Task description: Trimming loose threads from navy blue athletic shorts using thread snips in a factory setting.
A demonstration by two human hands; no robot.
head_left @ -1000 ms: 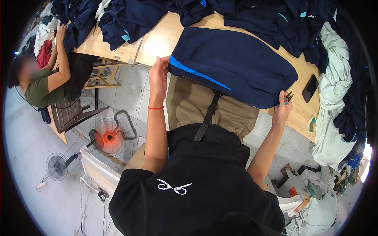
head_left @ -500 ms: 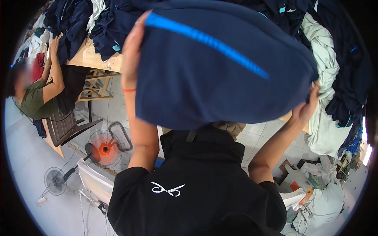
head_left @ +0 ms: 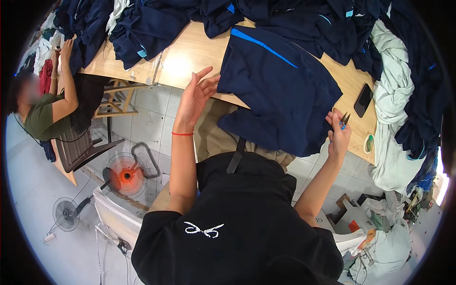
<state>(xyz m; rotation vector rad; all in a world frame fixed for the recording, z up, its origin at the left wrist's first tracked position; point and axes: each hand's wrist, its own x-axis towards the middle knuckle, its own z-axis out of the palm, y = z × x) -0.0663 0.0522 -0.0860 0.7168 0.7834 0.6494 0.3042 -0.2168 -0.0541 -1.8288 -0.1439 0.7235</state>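
A navy garment (head_left: 280, 90) with a bright blue tapering stripe lies over the table's front edge, its lower part hanging toward my lap. Beside its left edge is my left hand (head_left: 194, 99), fingers spread and holding nothing; a red string circles the wrist. At the garment's lower right corner, my right hand (head_left: 338, 135) is closed around small thread snips (head_left: 345, 120), whose dark blades stick up past the fingers. Whether that hand also touches the cloth is hard to tell.
Piles of navy garments (head_left: 304, 28) line the back of the wooden table (head_left: 190, 52). To the right are a black phone (head_left: 363, 100), a small round container (head_left: 369, 143) and pale cloth (head_left: 392, 85). A co-worker (head_left: 47, 111) sits at left; fans (head_left: 126, 175) stand on the floor.
The garment, held up between both hands before, has come down onto the table. My left hand has let go of it and moved slightly right; the snips now show in my right hand.
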